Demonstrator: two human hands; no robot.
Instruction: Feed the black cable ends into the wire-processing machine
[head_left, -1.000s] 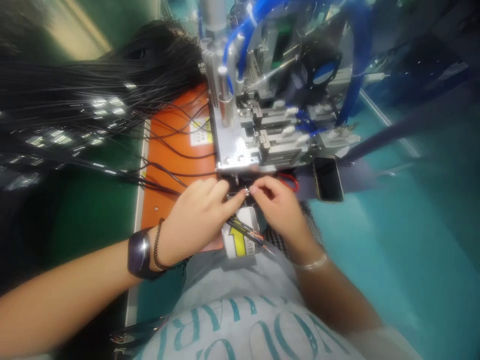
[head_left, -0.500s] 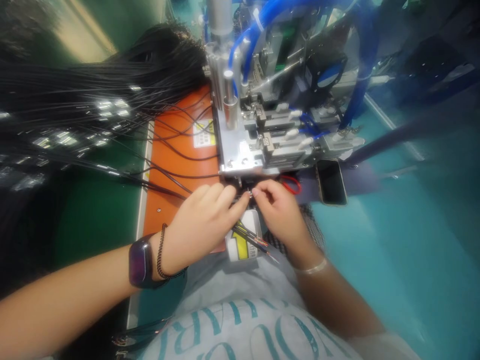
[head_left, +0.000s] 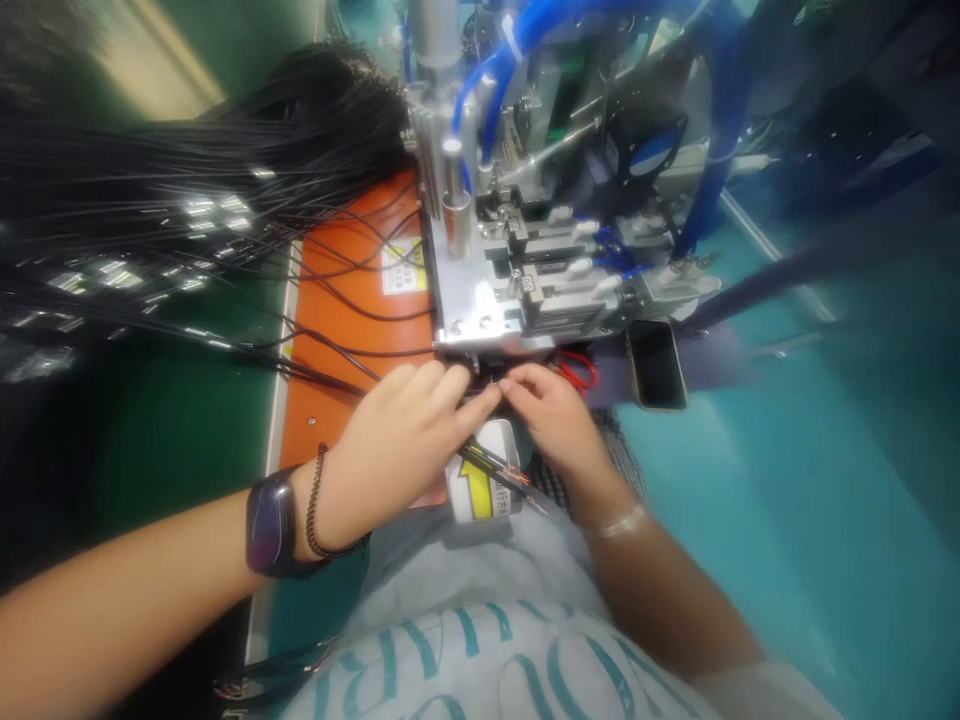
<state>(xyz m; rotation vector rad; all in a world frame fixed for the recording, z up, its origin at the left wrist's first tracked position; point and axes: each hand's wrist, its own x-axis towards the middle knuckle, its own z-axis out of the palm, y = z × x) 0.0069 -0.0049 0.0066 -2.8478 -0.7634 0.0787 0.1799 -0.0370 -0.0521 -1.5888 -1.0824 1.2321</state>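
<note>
My left hand [head_left: 405, 455] is closed around several thin black cables [head_left: 484, 458]. Their stripped ends, with fine coloured and bare wires, poke out under the palm over a white label with a yellow arrow [head_left: 480, 485]. My right hand [head_left: 555, 425] pinches with thumb and forefinger right beside my left fingertips. Whatever sits in that pinch is too small to make out. Both hands work at the front edge of a metal machine fixture [head_left: 480, 325].
An orange machine base [head_left: 360, 290] carries loose cables running from a big black cable bundle [head_left: 187, 190] on the left. A phone [head_left: 657, 365] lies at right, near red-handled scissors or pliers [head_left: 579, 372]. Blue air hoses [head_left: 555, 25] arch over the fixture.
The whole view has shifted slightly, so everything sits a little further left. My hands hold nearly the same pose, fingertips still together, and the cable ends have moved only slightly.
</note>
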